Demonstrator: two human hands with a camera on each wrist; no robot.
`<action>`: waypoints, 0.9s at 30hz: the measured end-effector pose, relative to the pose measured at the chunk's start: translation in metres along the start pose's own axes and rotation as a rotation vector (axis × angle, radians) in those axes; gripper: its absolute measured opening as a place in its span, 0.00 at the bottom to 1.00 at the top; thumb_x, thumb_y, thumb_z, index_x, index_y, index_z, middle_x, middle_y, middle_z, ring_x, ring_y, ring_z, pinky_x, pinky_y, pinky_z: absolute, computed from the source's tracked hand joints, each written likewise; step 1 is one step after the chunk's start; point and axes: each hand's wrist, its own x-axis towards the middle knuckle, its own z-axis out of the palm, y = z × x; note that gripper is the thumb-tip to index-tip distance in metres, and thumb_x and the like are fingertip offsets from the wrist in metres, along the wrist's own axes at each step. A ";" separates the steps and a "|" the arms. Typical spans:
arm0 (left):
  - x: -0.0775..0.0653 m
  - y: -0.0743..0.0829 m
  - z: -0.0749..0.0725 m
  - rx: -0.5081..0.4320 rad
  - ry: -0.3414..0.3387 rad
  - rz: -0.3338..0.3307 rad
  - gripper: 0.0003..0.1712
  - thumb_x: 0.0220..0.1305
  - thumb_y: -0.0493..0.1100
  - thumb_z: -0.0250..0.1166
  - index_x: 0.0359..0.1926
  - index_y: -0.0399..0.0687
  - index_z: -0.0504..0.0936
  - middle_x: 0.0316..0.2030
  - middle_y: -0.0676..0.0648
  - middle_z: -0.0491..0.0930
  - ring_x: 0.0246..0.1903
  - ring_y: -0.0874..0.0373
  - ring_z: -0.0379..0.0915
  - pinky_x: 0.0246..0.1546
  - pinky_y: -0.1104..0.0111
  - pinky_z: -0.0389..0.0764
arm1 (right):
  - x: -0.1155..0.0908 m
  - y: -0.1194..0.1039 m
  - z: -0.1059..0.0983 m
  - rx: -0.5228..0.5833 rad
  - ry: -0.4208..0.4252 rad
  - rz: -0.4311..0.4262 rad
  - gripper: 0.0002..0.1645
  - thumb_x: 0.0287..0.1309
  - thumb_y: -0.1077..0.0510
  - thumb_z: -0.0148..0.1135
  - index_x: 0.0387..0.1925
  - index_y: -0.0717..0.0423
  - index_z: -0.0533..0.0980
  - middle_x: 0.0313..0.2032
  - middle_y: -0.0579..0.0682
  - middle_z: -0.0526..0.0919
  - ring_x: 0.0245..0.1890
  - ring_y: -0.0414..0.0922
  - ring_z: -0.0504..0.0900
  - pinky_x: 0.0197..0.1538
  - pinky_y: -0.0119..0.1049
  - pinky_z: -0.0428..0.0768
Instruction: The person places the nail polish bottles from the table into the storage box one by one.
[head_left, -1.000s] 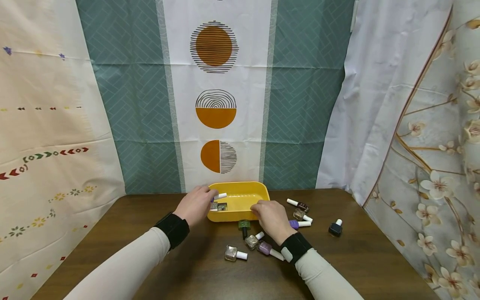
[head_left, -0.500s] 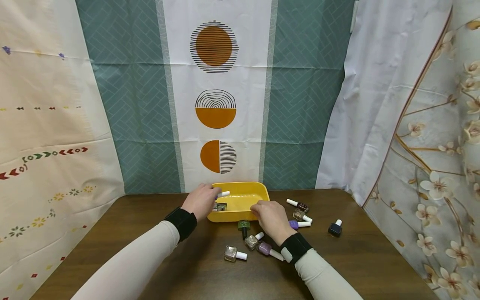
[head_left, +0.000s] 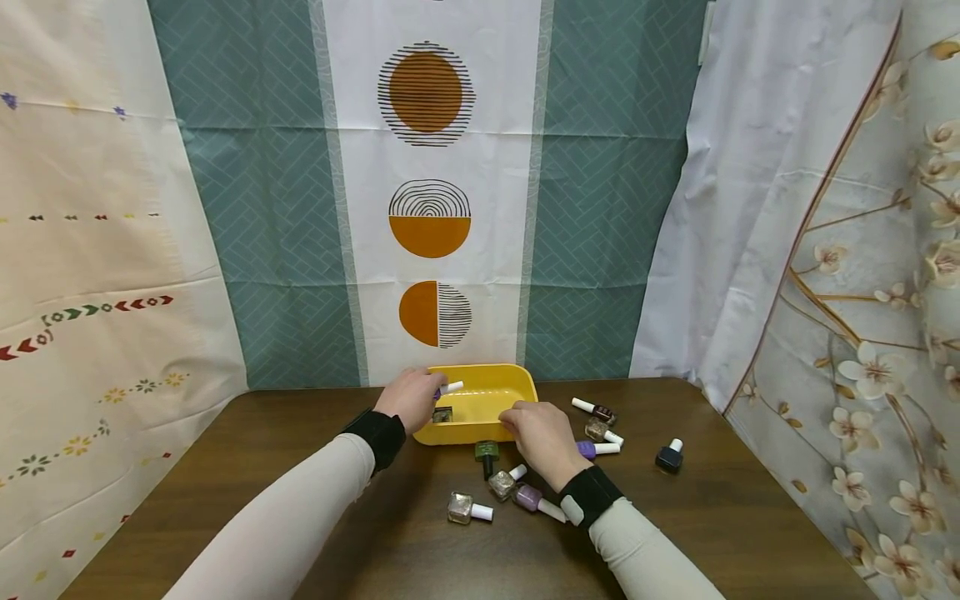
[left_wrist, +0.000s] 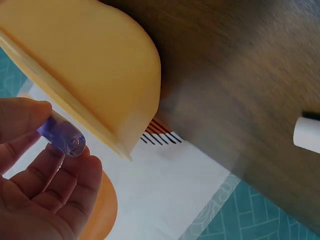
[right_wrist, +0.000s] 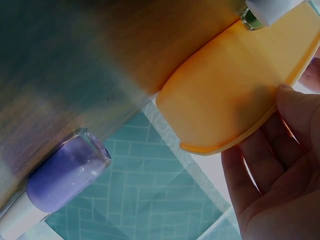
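My left hand (head_left: 411, 400) is over the left end of the yellow tray (head_left: 465, 432), pinching a purple nail polish bottle (left_wrist: 64, 134) between thumb and fingers. Its white cap (head_left: 452, 387) points right in the head view. A dark glittery bottle (head_left: 442, 414) lies inside the tray, partly hidden by that hand. At the tray's front right, my right hand (head_left: 542, 437) grips the rim, thumb on the near wall and fingers behind the edge in the right wrist view.
Before the tray lie a green bottle (head_left: 487, 452), two glittery bottles and a mauve bottle (head_left: 528, 497). To the right are a violet bottle (head_left: 587, 449), a brown glitter bottle (head_left: 597, 429), a dark red one (head_left: 604, 413) and a navy bottle (head_left: 669, 458). Curtains hang behind the table.
My left hand has moved right along the tray's left end with the purple bottle in its fingers. My right hand keeps its hold on the rim.
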 end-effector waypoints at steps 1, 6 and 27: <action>0.001 -0.001 0.001 -0.005 -0.002 0.001 0.15 0.68 0.32 0.78 0.54 0.44 0.89 0.40 0.45 0.85 0.42 0.47 0.76 0.59 0.52 0.84 | 0.000 0.000 0.000 0.000 0.000 0.001 0.04 0.67 0.62 0.78 0.39 0.49 0.91 0.31 0.44 0.87 0.33 0.48 0.87 0.42 0.48 0.87; 0.005 -0.002 0.008 -0.020 -0.025 -0.015 0.14 0.70 0.32 0.76 0.54 0.44 0.89 0.40 0.45 0.85 0.42 0.46 0.75 0.60 0.51 0.82 | 0.000 0.001 0.001 -0.004 0.001 -0.004 0.04 0.68 0.61 0.78 0.39 0.47 0.91 0.32 0.43 0.87 0.34 0.48 0.87 0.43 0.48 0.87; 0.006 0.002 0.014 -0.015 -0.060 0.003 0.13 0.70 0.29 0.74 0.54 0.39 0.88 0.40 0.42 0.86 0.40 0.46 0.78 0.55 0.50 0.84 | 0.000 0.003 0.005 -0.034 0.028 -0.013 0.03 0.68 0.60 0.78 0.38 0.47 0.91 0.30 0.42 0.85 0.32 0.48 0.86 0.39 0.47 0.86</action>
